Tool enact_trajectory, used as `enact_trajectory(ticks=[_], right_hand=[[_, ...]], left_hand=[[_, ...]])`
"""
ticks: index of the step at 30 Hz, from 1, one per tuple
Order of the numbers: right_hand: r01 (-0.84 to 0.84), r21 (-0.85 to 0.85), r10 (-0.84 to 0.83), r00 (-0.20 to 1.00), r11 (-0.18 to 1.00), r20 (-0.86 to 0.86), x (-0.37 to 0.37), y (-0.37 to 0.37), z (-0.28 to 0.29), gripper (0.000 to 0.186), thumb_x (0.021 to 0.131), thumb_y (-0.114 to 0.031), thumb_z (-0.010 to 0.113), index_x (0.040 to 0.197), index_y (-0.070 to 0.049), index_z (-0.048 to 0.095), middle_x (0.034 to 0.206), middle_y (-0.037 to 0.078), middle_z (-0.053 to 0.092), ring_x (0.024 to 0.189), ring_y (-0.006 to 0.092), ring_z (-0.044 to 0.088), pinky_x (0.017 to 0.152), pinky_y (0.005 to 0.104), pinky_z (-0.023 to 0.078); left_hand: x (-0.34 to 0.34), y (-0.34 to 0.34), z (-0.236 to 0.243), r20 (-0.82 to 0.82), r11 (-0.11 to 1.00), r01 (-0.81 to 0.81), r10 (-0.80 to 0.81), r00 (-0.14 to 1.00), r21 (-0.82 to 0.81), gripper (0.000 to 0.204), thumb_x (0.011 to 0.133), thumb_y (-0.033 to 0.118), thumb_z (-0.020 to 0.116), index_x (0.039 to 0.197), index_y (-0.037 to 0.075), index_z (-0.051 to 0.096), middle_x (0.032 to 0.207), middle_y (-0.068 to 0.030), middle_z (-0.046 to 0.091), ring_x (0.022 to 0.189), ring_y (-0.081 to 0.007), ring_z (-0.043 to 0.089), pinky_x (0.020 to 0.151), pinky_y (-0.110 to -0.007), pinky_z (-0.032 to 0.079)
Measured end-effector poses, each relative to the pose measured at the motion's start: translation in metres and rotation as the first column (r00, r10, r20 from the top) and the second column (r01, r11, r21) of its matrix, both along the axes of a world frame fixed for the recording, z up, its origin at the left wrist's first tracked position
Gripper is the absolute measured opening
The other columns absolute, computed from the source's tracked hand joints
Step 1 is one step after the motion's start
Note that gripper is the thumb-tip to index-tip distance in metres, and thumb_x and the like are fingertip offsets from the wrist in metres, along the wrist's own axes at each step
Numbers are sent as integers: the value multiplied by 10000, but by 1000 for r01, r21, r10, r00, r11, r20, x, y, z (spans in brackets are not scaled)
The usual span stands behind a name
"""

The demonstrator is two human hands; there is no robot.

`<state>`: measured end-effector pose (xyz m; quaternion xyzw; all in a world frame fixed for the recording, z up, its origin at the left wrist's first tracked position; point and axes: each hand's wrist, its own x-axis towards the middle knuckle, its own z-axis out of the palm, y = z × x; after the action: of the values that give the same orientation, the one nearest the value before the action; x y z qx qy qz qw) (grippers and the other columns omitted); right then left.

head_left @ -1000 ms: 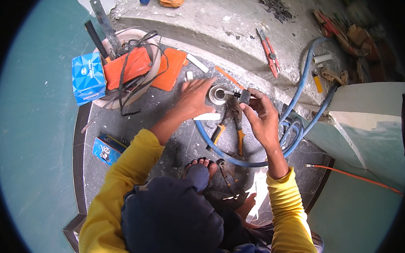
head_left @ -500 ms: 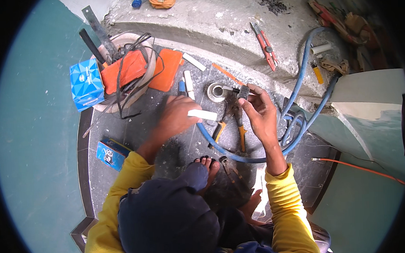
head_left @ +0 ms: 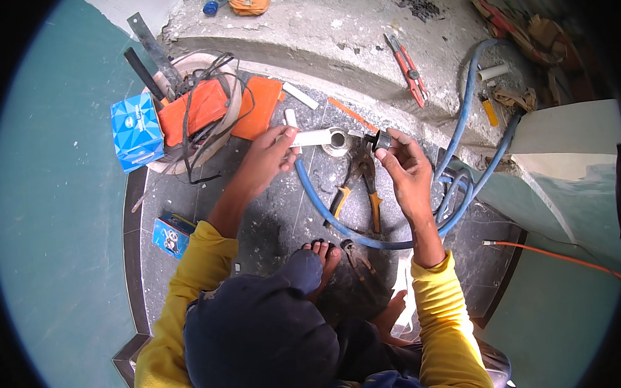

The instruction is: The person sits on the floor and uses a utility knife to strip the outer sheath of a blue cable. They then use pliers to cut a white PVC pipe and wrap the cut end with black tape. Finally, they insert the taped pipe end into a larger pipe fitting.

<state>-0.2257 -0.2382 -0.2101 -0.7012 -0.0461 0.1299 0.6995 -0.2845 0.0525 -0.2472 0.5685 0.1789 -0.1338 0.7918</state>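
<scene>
Left hand [head_left: 269, 156] closed around short white pipe [head_left: 313, 138], its far end overlapping pale round ring [head_left: 337, 152] on floor [head_left: 270, 216]. Right hand [head_left: 408, 166], fingers curled, pinches black cup-shaped fitting [head_left: 383, 141]. I judge: lining-up step; next calls for steady, level hold.

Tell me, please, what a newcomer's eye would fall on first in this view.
Probably the left hand near the centre, holding a straight, white, plastic-looking tube, and, just right of it, the right hand holding a small black cylindrical piece. Next might come the thick blue flexible hose curving from the centre toward the upper right, and the bright blue patterned box at the upper left.
</scene>
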Motion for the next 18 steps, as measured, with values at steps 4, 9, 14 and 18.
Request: enact_trajectory(ticks=[4,9,14,18], right_hand=[[-3,-24,4,999,1000,32,1,-3,1,457,961,-53,786,1385,8,627,960,-22,606,891,64,574,809,220,476],[-4,-46,7,998,999,56,0,2,3,458,957,-52,788,1385,-4,635,1009,-15,599,923,70,576,853,230,491],[-22,-58,26,997,998,68,1,3,0,467,942,-59,802,1380,-11,646,1014,-12,608,945,75,584,869,243,499],[-23,-98,34,993,995,114,2,5,2,473,916,-69,825,1359,-17,666,1002,-2,631,925,78,598,868,250,503]], left_hand=[[8,-2,-2,-42,994,-9,5,999,-109,301,1159,311,465,1257,46,571,901,8,530,758,-69,487,628,-218,400],[13,0,-6,-45,989,28,-35,998,-147,268,1153,319,478,1218,75,569,889,15,524,759,-65,483,629,-214,389],[16,2,-13,-51,982,34,-44,998,-186,258,1149,320,484,1203,83,569,887,18,528,759,-67,484,630,-217,389],[18,4,-14,-63,975,22,-37,997,-221,263,1144,328,495,1203,84,574,887,20,531,756,-67,484,631,-218,389]])
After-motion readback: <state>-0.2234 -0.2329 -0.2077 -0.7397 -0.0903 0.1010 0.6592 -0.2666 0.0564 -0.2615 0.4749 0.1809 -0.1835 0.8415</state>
